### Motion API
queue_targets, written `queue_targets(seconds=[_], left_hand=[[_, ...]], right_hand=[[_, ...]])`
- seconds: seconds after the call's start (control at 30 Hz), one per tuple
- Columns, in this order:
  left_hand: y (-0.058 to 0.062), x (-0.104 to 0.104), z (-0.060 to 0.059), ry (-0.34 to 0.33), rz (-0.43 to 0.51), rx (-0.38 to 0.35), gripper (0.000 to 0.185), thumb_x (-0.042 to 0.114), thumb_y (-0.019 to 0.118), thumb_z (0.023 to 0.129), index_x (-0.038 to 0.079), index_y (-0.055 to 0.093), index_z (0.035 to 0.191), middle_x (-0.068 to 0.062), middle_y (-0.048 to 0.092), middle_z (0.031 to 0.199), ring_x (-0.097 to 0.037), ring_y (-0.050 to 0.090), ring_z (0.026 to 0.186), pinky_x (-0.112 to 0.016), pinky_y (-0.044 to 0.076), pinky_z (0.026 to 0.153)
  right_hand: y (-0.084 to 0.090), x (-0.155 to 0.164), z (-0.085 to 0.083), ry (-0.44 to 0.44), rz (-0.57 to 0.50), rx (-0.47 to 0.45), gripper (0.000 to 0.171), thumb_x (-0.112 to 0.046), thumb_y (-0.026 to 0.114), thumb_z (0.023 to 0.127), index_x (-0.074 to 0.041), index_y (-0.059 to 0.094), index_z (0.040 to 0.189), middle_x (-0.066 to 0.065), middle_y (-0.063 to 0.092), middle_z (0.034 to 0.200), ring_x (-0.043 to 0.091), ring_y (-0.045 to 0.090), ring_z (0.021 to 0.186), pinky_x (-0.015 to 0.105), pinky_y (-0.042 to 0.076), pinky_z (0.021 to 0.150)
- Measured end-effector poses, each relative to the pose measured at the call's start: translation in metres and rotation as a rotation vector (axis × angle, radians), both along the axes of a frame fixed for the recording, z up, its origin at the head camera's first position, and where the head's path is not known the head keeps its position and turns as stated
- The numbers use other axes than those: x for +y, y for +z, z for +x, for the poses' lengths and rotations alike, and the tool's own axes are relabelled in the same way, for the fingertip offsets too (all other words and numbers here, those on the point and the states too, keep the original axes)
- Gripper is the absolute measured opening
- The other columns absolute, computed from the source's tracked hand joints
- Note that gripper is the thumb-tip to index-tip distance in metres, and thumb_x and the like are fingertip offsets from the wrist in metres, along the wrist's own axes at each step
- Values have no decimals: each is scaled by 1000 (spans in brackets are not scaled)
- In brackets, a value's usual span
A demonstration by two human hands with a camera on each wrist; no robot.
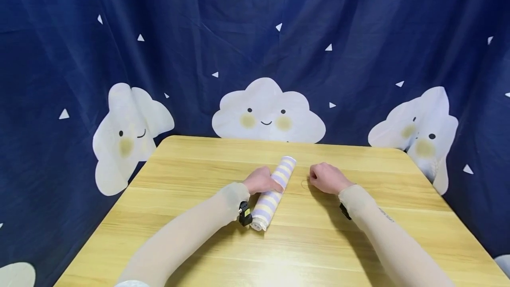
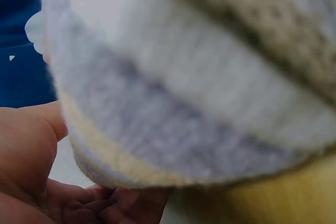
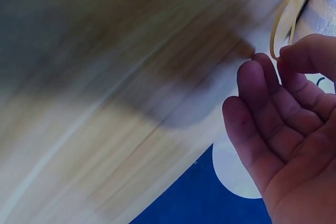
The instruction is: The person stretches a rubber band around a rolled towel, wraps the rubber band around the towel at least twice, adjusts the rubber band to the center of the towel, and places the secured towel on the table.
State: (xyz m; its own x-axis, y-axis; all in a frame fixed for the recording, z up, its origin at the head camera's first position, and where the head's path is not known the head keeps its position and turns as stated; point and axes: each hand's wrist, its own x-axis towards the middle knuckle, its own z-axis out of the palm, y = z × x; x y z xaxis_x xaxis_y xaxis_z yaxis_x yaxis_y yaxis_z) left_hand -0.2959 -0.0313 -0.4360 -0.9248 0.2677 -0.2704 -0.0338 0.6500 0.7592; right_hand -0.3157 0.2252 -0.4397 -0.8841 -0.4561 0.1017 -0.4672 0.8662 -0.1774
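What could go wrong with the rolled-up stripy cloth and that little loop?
The rolled purple-and-yellow striped cloth might unroll if the left hand loosens, since no tie shows around it. The thin yellow loop could slip away, because the right hand seems to pinch just one end.

Roll-to-right-hand gap: between the striped towel roll (image 1: pixel 269 203) and our right hand (image 1: pixel 328 177) we have room to pass, though a thin rubber band (image 3: pixel 272 38) juts in.
Roll's left side: our left hand (image 1: pixel 261 180) blocks the middle.
Far edge: we meet the cloud-print curtain (image 1: pixel 239 34).
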Motion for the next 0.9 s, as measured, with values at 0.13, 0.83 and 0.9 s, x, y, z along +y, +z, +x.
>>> queue_targets(seconds=[0.13, 0.83, 0.9], left_hand=[[-4, -3, -2, 10, 23, 1, 45, 22, 86, 74, 4, 54, 100, -11, 62, 92, -24, 66, 73, -35, 58, 62], [-1, -14, -2, -3, 123, 21, 51, 24, 84, 78, 1, 58, 115, -10, 65, 97, -23, 68, 76, -36, 59, 64], [0, -14, -1, -5, 109, 32, 50, 24, 84, 78, 1, 59, 115, -9, 65, 96, -22, 68, 76, -36, 59, 64]], right_hand=[[1, 0, 0, 36, -51, 17, 17, -5, 65, 87, -14, 60, 74, -3, 57, 68, 12, 50, 61, 28, 42, 59], [-3, 10, 7, 62, -85, 60, 14, 0, 67, 81, -11, 75, 83, 1, 69, 85, 16, 65, 82, 36, 55, 76], [-5, 11, 7, 49, -62, 73, 14, 0, 68, 80, -12, 75, 82, 0, 69, 85, 17, 65, 82, 37, 55, 75]])
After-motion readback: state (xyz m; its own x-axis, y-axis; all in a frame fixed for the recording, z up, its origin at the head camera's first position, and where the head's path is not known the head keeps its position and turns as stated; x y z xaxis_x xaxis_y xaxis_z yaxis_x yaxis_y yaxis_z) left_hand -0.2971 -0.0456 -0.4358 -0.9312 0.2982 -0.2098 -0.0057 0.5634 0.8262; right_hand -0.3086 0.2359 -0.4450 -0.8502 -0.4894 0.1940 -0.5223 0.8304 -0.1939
